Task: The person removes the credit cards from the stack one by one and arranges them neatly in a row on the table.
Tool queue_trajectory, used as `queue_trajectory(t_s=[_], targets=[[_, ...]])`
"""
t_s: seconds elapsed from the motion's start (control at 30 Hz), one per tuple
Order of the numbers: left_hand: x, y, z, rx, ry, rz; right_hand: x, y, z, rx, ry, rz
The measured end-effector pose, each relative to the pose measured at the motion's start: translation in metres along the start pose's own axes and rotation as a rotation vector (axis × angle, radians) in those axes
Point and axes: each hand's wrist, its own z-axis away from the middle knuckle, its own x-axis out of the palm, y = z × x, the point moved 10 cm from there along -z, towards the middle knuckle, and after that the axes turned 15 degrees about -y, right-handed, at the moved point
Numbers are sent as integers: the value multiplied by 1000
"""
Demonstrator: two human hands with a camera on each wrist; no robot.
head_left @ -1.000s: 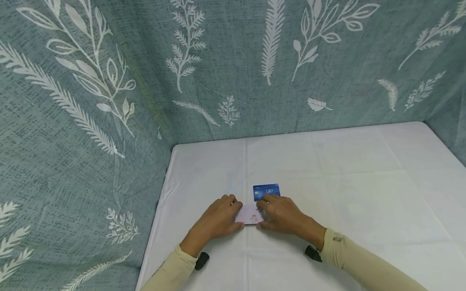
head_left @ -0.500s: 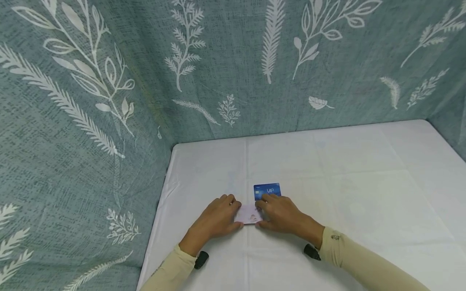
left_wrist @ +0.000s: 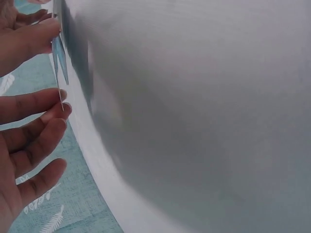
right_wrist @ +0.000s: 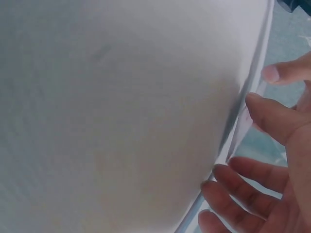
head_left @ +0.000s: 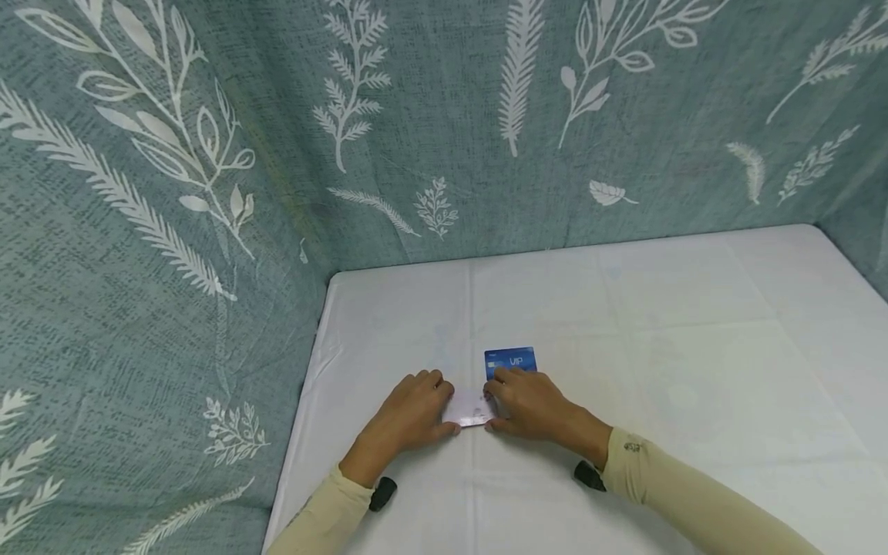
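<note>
A pale pink card (head_left: 465, 408) with a small printed picture near its lower right lies between both hands, close over the white cloth. My left hand (head_left: 415, 412) holds its left end, thumb at the near edge and fingers at the far edge. At the right end, my right hand (head_left: 533, 406) grips it the same way. Seen from the left wrist, the card (left_wrist: 56, 63) is edge-on and thin between thumb and fingertips. Just beyond the right hand lies a blue card (head_left: 512, 359) marked VIP, its lower part hidden by the fingers.
White cloth covers the table (head_left: 659, 308). A green-grey curtain (head_left: 444, 116) with white leaf prints hangs behind it and along the left side. Under each wrist sits a small black device, one at the left (head_left: 383, 494) and one at the right (head_left: 590, 475).
Both hands and the pink card have shifted very slightly left in the head view. The card's face now looks shinier and more tilted. The hold is the same.
</note>
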Motion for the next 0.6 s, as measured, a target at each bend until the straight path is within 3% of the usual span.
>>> queue_trajectory(t_s=[0.6], targets=[[3,-5,1,-3,-33,-4,-2,-6,-7,-47,-1,15]])
